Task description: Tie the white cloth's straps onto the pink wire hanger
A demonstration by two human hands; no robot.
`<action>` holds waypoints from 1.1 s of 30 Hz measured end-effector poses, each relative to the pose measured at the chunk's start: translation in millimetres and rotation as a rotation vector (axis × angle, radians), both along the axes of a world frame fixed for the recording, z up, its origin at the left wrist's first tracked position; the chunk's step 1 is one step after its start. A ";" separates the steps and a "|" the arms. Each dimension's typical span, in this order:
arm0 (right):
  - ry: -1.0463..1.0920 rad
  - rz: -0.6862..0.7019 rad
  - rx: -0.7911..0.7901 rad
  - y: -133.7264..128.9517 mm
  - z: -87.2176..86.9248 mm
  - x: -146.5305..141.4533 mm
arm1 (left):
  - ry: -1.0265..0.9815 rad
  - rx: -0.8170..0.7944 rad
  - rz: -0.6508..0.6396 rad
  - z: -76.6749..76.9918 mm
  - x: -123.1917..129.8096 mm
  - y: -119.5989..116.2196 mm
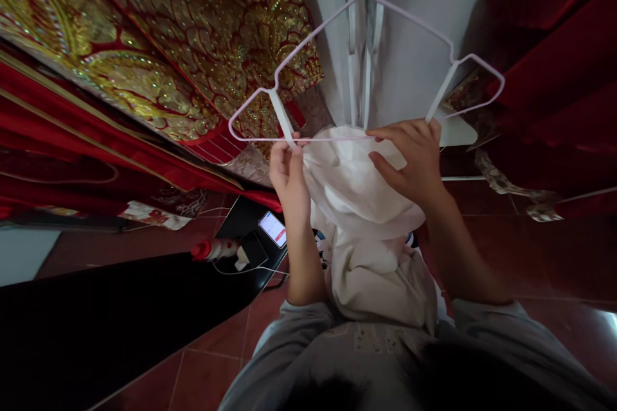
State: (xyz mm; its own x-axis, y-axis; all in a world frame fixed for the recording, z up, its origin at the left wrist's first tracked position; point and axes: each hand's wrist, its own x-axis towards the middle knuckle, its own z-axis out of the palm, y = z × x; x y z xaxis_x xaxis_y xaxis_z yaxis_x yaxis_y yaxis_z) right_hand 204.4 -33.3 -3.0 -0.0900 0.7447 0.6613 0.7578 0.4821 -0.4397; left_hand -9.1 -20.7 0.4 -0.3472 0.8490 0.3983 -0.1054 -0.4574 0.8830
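Note:
A pale pink clothes hanger [409,13] hangs in front of me, with white straps looped over its two notches. Below its bottom bar a white garment [357,186] hangs in loose folds towards my body. My left hand [290,170] pinches the left strap [281,114] between thumb and fingers, right at the bar. On the other side, my right hand [409,157] has its fingers stretched out and the thumb apart. Its forefinger tip touches the bar, and its knuckles are beside the lower end of the right strap [441,93]. The garment's far side is hidden.
Gold-sequined red clothing [207,26] hangs close on the left, and dark red fabric [563,77] on the right. A black table [120,314] at lower left bears a lit phone [273,228], a red-capped bottle [214,249] and a cable. The floor [540,257] is red tile.

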 end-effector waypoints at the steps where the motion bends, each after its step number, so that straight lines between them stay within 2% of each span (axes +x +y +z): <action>1: -0.001 -0.001 -0.007 1.3 -0.8 -0.4 | 0.065 -0.019 0.005 -1.3 -1.3 -4.3; 3: -0.001 -0.004 -0.017 3.7 -2.7 -0.6 | 0.166 -0.066 -0.004 1.5 -5.2 -12.8; 5: 0.005 -0.004 -0.013 5.1 -4.1 0.3 | 0.181 -0.093 -0.043 12.0 -10.7 -19.5; 9: 0.012 -0.017 -0.004 3.9 -2.6 3.5 | -0.060 -0.062 -0.216 42.6 -26.7 -17.0; 12: -0.002 -0.013 -0.012 2.3 -0.6 4.1 | -0.206 0.036 -0.170 53.9 -40.4 -0.2; 16: -0.028 -0.014 0.001 3.3 -0.8 3.4 | -0.092 0.063 -0.042 47.7 -52.5 15.6; 21: -0.025 -0.037 -0.008 5.0 -2.7 3.5 | 0.039 0.014 -0.073 34.1 -65.2 7.5; 24: -0.022 -0.026 -0.015 5.8 -0.3 2.6 | -0.047 0.047 0.005 25.6 -70.5 7.0; 26: -0.012 0.000 -0.015 7.5 3.3 1.4 | -0.129 0.010 0.035 20.3 -66.6 9.5; 30: 0.050 0.111 0.048 12.5 10.2 1.1 | -0.147 -0.084 -0.122 16.7 -40.5 11.5; 33: 0.126 0.207 0.189 14.4 13.2 7.9 | -0.192 -0.037 -0.191 19.4 -20.9 9.6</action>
